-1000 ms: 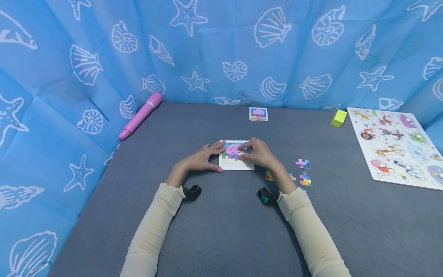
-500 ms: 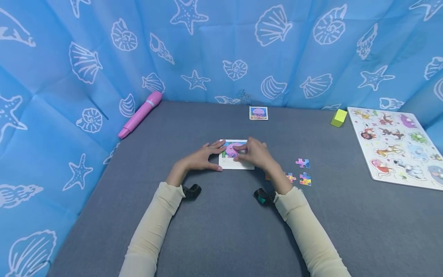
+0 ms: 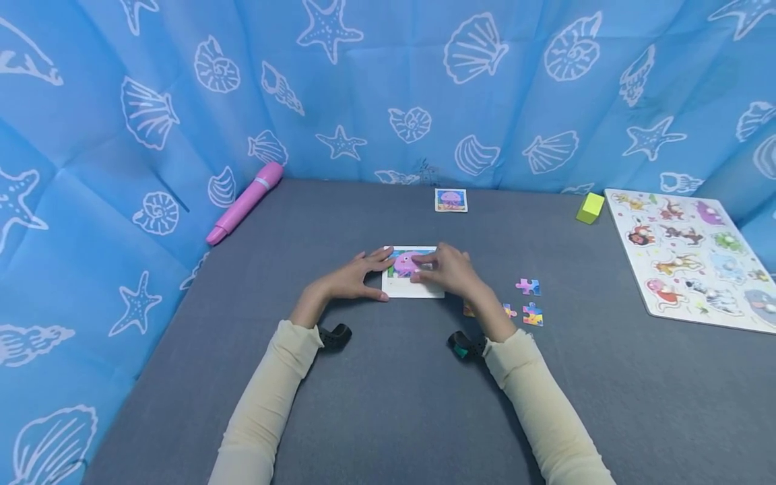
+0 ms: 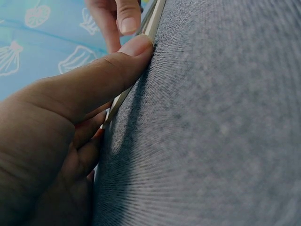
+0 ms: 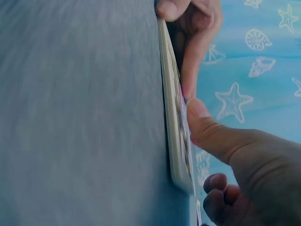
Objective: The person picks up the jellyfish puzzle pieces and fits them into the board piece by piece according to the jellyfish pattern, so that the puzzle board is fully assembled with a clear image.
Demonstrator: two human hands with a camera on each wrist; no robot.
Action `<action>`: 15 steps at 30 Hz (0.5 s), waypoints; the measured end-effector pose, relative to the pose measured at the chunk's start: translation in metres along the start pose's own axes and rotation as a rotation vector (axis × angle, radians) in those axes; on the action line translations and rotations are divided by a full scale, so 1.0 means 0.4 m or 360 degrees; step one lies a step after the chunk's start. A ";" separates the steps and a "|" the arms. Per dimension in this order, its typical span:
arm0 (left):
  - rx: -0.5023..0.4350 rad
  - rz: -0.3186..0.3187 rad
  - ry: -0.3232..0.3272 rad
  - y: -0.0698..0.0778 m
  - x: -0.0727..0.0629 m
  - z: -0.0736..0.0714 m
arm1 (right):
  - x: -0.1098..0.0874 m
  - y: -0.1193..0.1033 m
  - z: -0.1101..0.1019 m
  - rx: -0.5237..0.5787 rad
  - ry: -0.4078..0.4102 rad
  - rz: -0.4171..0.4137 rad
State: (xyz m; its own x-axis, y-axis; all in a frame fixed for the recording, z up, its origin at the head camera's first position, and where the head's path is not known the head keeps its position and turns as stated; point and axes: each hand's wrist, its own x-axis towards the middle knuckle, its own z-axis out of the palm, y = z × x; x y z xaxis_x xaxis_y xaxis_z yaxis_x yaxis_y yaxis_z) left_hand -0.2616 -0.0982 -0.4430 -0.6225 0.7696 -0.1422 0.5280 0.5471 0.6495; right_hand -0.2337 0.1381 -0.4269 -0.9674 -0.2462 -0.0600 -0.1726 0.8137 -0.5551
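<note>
A white board [image 3: 412, 289] with a jellyfish picture on it lies flat on the grey table [image 3: 388, 404], between the two hands. The left hand [image 3: 358, 276] spans its left end, fingers straight over the picture's far corner, thumb against the near corner; that grip is loose, resting rather than curled. The right hand [image 3: 451, 269] touches the picture with thumb and forefinger bent and covers its right part; I cannot tell whether this grip pinches a piece.

The right forearm stands across some loose puzzle pieces [image 3: 509, 310], leaving them partly hidden. Just beyond it, a pink-and-blue piece [image 3: 529, 287] and a yellow-and-blue piece [image 3: 533, 314] lie apart from each other. Farther back are a small jellyfish card [image 3: 450, 200], a yellow-green block [image 3: 590, 208] and, just beside the block, a large animal board [image 3: 644, 266]. A pink rod [image 3: 244, 204] with a pale band lies at the far left, along the foot of the blue curtain [image 3: 388, 81] printed with white shells and starfish. Low on the curtain, a dark scribble [image 3: 427, 168] is too faint to read
</note>
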 end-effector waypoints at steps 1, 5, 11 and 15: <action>-0.0009 -0.0001 0.0002 0.001 0.000 0.001 | -0.003 0.005 -0.003 0.0007 0.0004 -0.0012; -0.0027 0.0013 0.0017 0.002 -0.001 0.002 | -0.019 0.028 -0.023 0.0051 0.0036 -0.0041; -0.0030 0.0028 0.0044 0.000 -0.002 0.002 | -0.048 0.075 -0.058 0.0107 0.0072 0.0008; -0.0031 0.0043 0.0048 0.003 0.002 0.006 | -0.081 0.120 -0.087 0.0095 0.0114 0.0056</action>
State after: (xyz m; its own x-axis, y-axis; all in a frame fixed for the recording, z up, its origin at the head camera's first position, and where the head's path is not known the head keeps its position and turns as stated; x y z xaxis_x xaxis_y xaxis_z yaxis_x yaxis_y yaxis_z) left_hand -0.2602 -0.0961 -0.4441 -0.6256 0.7735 -0.1019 0.5335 0.5195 0.6675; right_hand -0.2171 0.2035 -0.4227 -0.9838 -0.1778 -0.0222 -0.1288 0.7880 -0.6021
